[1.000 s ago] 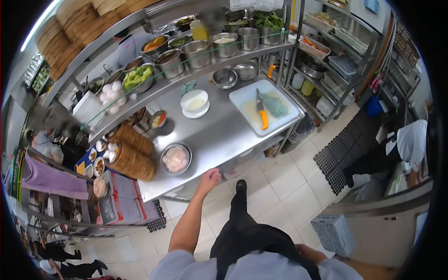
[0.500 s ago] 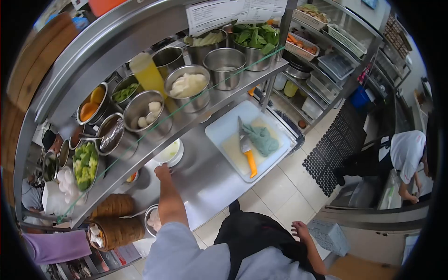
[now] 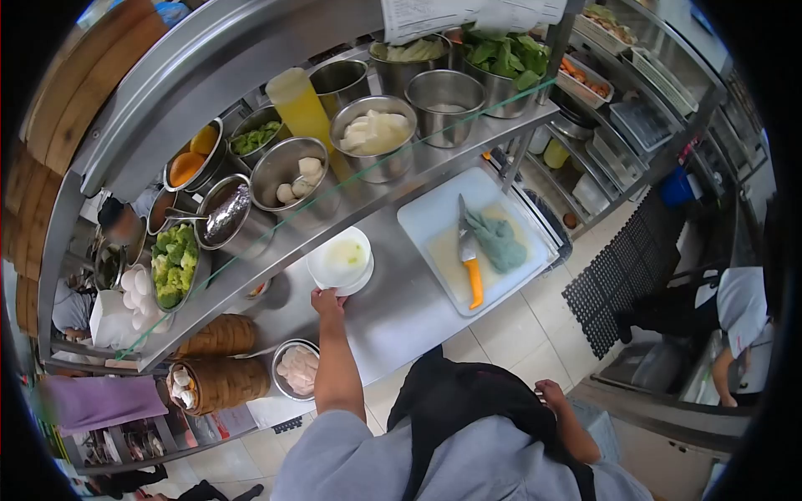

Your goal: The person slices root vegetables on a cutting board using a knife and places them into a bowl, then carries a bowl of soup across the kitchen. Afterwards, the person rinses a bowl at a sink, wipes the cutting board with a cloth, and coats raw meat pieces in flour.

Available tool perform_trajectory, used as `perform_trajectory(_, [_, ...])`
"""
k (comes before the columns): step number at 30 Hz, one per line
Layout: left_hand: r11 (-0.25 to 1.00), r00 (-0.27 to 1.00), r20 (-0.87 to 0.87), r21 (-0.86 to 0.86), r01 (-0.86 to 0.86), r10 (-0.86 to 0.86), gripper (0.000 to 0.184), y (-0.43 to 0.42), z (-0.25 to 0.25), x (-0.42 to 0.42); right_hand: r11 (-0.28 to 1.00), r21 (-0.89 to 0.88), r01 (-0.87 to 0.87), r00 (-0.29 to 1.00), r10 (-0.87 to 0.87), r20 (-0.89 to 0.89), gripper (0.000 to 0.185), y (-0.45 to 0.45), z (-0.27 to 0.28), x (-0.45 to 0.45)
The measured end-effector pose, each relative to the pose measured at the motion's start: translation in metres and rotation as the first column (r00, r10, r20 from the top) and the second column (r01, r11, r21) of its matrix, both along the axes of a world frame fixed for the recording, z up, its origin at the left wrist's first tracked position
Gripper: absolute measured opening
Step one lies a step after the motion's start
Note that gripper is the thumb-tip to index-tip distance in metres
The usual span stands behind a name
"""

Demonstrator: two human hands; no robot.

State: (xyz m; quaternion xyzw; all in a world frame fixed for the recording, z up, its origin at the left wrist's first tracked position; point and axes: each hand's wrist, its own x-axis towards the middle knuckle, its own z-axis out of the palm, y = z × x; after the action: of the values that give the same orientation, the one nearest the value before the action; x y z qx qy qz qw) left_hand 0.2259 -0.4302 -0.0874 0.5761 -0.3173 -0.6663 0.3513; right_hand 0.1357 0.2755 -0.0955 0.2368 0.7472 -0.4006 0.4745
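Observation:
My left hand [image 3: 327,302] reaches to the steel counter and grips the near rim of a white bowl [image 3: 334,269]. Pale liquid with green bits shows inside the bowl, and it seems to sit on a second white dish. My right hand [image 3: 548,392] hangs beside my black apron, its fingers loosely bent and holding nothing. To the right of the bowl, a white cutting board [image 3: 434,225] carries a knife with an orange handle [image 3: 474,284] and a crumpled green cloth [image 3: 499,242].
Above the counter, a steel shelf [image 3: 334,230] holds several metal pots and a yellow squeeze bottle [image 3: 299,104]. Bamboo steamers [image 3: 238,382] and a bowl of pale raw pieces [image 3: 298,370] stand at left. A co-worker [image 3: 735,317] bends at the far right.
My view has shifted, so the counter and shelf sit further right in the picture. More of the white bowl shows from under the shelf edge, with my left hand still at its rim.

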Motion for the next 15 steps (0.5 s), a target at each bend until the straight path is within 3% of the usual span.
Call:
perform_trajectory(8, [0.956,0.956,-0.024,-0.020,0.292,-0.293,0.034,0.065,0.055,0.013,0.996,-0.020,0.091,0.996,-0.091,-0.011,0.025,0.033,-0.014,-0.007])
perform_trajectory(11, [0.918,0.920,0.029,-0.062,0.392,-0.391,0.043,0.098,0.085,-0.003,0.991,-0.062,0.117,0.993,-0.116,0.014,0.024,0.043,-0.022,-0.007])
perform_trajectory(13, [0.886,0.888,0.001,-0.071,0.459,-0.460,0.048,0.112,0.084,-0.009,0.984,-0.102,0.143,0.990,-0.141,0.027,0.025,0.065,-0.053,0.000])
perform_trajectory(15, [0.865,0.865,-0.024,-0.034,0.500,-0.501,0.051,0.158,0.127,-0.045,0.981,-0.100,0.168,0.985,-0.165,0.041,0.029,0.084,-0.072,0.005])
